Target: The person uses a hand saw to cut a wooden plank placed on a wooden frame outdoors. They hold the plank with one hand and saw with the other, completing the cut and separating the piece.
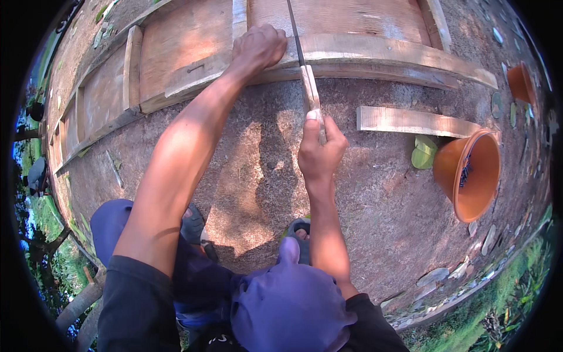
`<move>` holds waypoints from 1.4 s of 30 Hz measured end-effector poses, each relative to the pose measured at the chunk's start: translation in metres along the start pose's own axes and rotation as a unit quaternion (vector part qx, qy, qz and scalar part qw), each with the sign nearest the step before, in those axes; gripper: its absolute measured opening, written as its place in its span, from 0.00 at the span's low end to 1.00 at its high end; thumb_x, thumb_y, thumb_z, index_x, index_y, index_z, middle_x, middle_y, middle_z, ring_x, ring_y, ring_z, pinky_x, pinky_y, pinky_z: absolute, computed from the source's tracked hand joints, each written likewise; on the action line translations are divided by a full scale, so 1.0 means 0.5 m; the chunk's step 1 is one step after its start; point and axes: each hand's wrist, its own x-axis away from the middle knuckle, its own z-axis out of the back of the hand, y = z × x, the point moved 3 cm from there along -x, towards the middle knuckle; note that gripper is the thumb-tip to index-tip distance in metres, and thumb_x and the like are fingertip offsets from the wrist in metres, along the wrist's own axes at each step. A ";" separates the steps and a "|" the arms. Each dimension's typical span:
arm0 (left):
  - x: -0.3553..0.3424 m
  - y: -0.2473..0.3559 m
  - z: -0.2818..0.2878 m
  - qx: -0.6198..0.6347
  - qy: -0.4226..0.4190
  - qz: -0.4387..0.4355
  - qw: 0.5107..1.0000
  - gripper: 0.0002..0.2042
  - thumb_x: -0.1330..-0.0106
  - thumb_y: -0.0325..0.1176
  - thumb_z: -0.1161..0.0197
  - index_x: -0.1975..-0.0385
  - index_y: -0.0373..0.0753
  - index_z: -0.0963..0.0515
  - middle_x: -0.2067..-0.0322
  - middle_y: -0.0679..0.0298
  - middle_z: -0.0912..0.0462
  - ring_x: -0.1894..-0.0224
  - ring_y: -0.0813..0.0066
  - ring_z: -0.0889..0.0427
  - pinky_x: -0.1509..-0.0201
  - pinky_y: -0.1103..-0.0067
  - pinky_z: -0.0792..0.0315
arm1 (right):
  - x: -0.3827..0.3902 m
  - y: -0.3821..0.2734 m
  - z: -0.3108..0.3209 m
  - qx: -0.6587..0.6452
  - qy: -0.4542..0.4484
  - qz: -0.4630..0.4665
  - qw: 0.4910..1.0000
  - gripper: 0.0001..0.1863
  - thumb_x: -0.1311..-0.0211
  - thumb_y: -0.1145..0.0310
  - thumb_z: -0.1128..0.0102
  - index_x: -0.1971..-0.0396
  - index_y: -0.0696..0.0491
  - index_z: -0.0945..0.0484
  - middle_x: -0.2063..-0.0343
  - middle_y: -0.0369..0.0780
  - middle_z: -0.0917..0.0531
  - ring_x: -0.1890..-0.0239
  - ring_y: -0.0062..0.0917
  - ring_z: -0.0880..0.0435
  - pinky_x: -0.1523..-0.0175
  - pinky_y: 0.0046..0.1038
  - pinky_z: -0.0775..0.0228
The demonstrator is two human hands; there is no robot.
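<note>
My right hand [321, 146] is closed around the wooden handle of a handsaw [309, 82]. Its dark narrow blade, seen almost edge-on, points away from me and crosses a long wooden plank [363, 50]. Just left of the blade, my left hand [261, 47] bears down on that plank, its fingers curled and partly hidden. The plank lies along the near side of a large wooden panel [187, 44] framed with battens. A nail or similar thin piece [196, 68] shows on the wood left of my left hand.
A short wooden offcut [410, 121] lies on the ground to the right. Beside it are a green leaf [423, 152] and a tipped orange bucket [451, 170] with small dark pieces inside, perhaps nails. Another orange container [521, 83] stands farther right. My sandalled feet are below.
</note>
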 end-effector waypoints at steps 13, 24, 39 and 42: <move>-0.013 0.026 0.038 0.088 -0.158 0.171 0.969 0.27 0.31 0.45 0.59 0.61 0.25 0.20 0.59 0.33 0.19 0.51 0.35 0.21 0.41 0.55 0.32 | -0.092 -0.008 -0.063 -0.038 0.021 0.001 0.999 0.15 0.34 0.63 0.42 0.77 0.57 0.24 0.90 0.38 0.26 0.85 0.19 0.26 0.80 0.29 0.36; -0.014 0.028 0.032 0.063 -0.172 0.151 0.972 0.27 0.32 0.45 0.59 0.64 0.24 0.19 0.61 0.32 0.19 0.53 0.35 0.20 0.43 0.54 0.31 | 0.190 0.049 0.102 -0.022 0.000 -0.028 0.999 0.19 0.37 0.59 0.40 0.76 0.62 0.22 0.81 0.42 0.15 0.80 0.22 0.17 0.73 0.25 0.26; 0.009 0.021 0.022 0.051 -0.181 0.167 0.968 0.27 0.32 0.44 0.60 0.59 0.23 0.21 0.57 0.29 0.22 0.49 0.35 0.22 0.42 0.54 0.32 | 0.169 0.068 0.079 -0.050 0.012 -0.009 0.999 0.15 0.38 0.62 0.41 0.73 0.62 0.20 0.82 0.42 0.18 0.82 0.23 0.18 0.74 0.27 0.27; -0.014 -0.001 0.007 0.052 -0.166 0.111 0.978 0.27 0.32 0.43 0.61 0.58 0.23 0.21 0.56 0.30 0.22 0.49 0.34 0.23 0.41 0.55 0.32 | -0.058 0.018 -0.051 -0.030 0.002 0.008 0.999 0.12 0.36 0.65 0.41 0.75 0.56 0.23 0.88 0.39 0.24 0.84 0.19 0.22 0.78 0.27 0.32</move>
